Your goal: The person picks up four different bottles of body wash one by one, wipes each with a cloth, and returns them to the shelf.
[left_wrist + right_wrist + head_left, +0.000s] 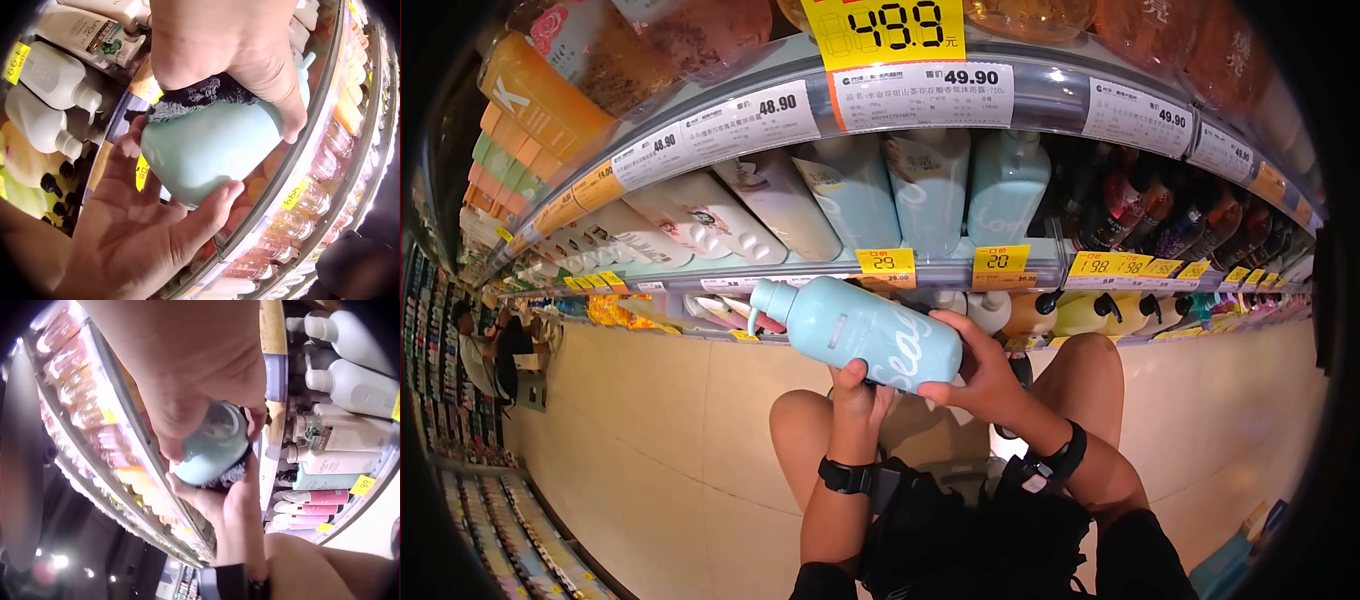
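Observation:
A pale blue pump bottle (870,335) with white lettering lies tilted on its side in front of the shelf, its pump head to the left. My left hand (860,390) holds it from below, thumb against its near side. At the base end, my right hand (985,375) grips it between thumb and fingers. A dark fuzzy cloth (206,97) lies between the left palm and the bottle (206,150) in the left wrist view. In the right wrist view the rounded base of the bottle (215,444) shows between both hands.
Similar blue bottles (930,190) stand on the shelf just ahead, above yellow price tags (887,262). A higher shelf edge with price labels (925,95) curves overhead. Lower down are pump bottles (1080,312). My bent knees (1090,380) flank the hands over a tiled floor (650,400).

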`<control>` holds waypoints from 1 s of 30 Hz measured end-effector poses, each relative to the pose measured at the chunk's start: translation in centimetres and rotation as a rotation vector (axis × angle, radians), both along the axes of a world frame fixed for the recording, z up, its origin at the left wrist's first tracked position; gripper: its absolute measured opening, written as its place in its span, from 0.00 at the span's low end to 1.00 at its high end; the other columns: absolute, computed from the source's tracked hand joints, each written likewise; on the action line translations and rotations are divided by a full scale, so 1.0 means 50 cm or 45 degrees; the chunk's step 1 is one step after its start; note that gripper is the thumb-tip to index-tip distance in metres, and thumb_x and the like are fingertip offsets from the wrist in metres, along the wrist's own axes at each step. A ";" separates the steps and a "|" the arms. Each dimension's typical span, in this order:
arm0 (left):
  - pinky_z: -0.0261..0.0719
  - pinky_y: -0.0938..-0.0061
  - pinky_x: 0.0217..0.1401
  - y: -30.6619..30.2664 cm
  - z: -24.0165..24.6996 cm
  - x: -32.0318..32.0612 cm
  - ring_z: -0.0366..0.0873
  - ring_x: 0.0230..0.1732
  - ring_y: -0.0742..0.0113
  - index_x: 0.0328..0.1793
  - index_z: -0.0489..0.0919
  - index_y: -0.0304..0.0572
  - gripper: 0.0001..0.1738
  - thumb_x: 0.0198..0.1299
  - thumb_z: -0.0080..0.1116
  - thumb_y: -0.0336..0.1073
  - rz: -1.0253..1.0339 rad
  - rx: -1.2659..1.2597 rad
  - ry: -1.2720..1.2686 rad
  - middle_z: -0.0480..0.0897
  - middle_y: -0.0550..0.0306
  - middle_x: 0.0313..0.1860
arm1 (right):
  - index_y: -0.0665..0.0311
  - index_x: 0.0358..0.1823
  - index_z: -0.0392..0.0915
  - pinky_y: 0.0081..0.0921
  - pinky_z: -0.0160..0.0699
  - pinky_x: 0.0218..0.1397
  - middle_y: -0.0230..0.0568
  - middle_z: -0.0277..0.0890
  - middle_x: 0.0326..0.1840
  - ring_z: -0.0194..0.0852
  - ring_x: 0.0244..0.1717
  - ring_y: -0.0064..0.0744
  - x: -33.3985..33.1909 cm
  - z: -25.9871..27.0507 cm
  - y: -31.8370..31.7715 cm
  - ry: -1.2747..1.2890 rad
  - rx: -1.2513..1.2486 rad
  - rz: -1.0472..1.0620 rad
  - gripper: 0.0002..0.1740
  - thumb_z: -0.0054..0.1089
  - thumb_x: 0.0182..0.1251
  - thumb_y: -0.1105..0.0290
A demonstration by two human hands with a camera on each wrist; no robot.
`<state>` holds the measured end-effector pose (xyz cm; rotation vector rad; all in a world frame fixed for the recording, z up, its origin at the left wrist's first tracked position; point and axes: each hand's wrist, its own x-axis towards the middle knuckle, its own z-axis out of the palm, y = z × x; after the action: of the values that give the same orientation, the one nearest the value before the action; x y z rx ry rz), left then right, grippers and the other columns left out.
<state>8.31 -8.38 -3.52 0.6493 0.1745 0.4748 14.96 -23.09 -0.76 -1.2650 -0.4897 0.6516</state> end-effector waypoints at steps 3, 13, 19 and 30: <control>0.72 0.59 0.64 -0.005 0.006 -0.002 0.72 0.58 0.54 0.65 0.62 0.40 0.47 0.41 0.72 0.50 0.024 -0.162 -0.008 0.72 0.51 0.56 | 0.63 0.61 0.65 0.42 0.70 0.56 0.53 0.62 0.59 0.66 0.55 0.56 -0.015 0.006 -0.003 -1.430 -0.286 -0.384 0.44 0.77 0.37 0.65; 0.70 0.65 0.61 -0.024 0.049 -0.006 0.69 0.59 0.61 0.71 0.52 0.40 0.61 0.29 0.79 0.41 -0.080 0.510 -0.070 0.68 0.53 0.57 | 0.66 0.52 0.72 0.42 0.66 0.58 0.55 0.73 0.49 0.69 0.53 0.54 0.012 0.238 0.065 -1.056 -0.495 -0.034 0.34 0.71 0.44 0.55; 0.60 0.64 0.68 -0.042 0.023 -0.011 0.61 0.66 0.60 0.73 0.46 0.43 0.65 0.33 0.78 0.51 0.021 0.687 -0.145 0.61 0.49 0.65 | 0.69 0.33 0.77 0.33 0.73 0.43 0.47 0.78 0.31 0.75 0.37 0.42 0.025 0.229 0.091 -0.906 -0.596 -0.070 0.16 0.66 0.49 0.63; 0.76 0.55 0.55 -0.086 0.200 -0.118 0.76 0.53 0.46 0.66 0.63 0.39 0.44 0.59 0.36 0.71 -0.344 -0.486 -0.159 0.74 0.42 0.57 | 0.65 0.32 0.73 0.30 0.75 0.48 0.48 0.80 0.37 0.78 0.42 0.31 0.021 0.372 0.042 -0.563 0.248 0.321 0.11 0.63 0.49 0.70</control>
<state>2.44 -12.70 6.50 0.2619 0.0544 0.2108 16.00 -21.00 17.86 -1.1710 -1.0664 0.5159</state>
